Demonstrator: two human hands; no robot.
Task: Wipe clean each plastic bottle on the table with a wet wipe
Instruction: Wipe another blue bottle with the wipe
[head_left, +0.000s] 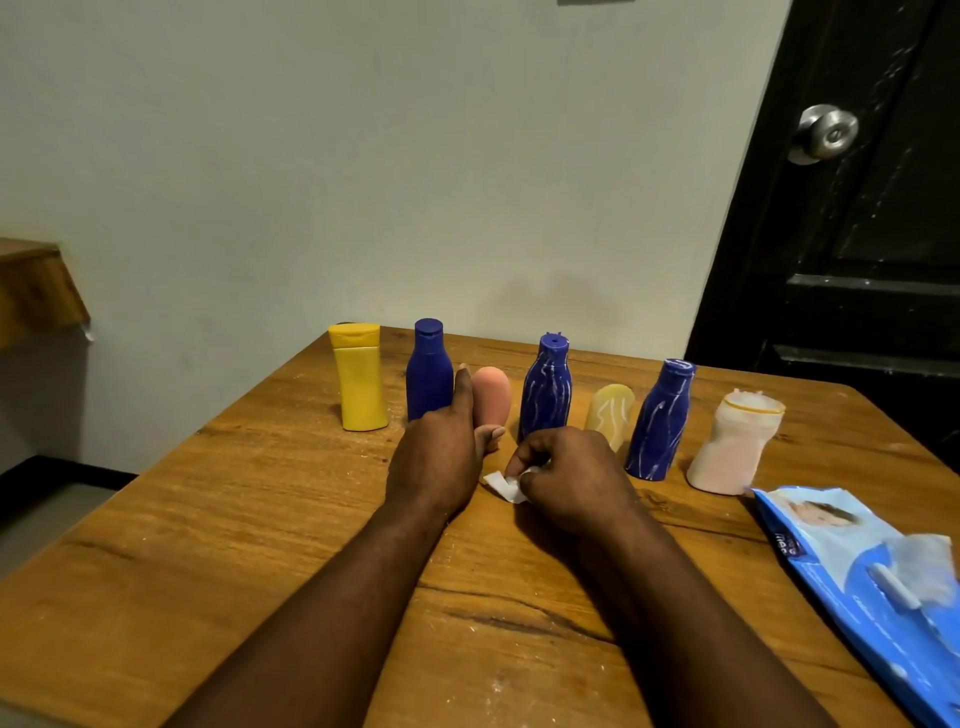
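Wooden worktop (249, 519) against a pale wall, both hands at a row of plastic bottles.
The right hand (569, 480) pinches a crumpled wet wipe (500, 486) between thumb and curled fingers, low over the wood; the left hand (436, 460) curls its fingers round the base of the small peach bottle (492, 397), thumb raised. Best to lift that bottle clear of the row, spread the wipe, and turn the bottle inside it, cap included. Leftward stand a plain blue bottle (428, 371) and a yellow bottle (359, 379), seemingly clean. Rightward, the streaked blue bottle (546, 389) crowds the right hand and could tip; beyond it are a cream bottle (610, 410), a second streaked blue bottle (660, 421) and a pale pink bottle (735, 447). A wipes pack (857, 571) lies near the right edge.
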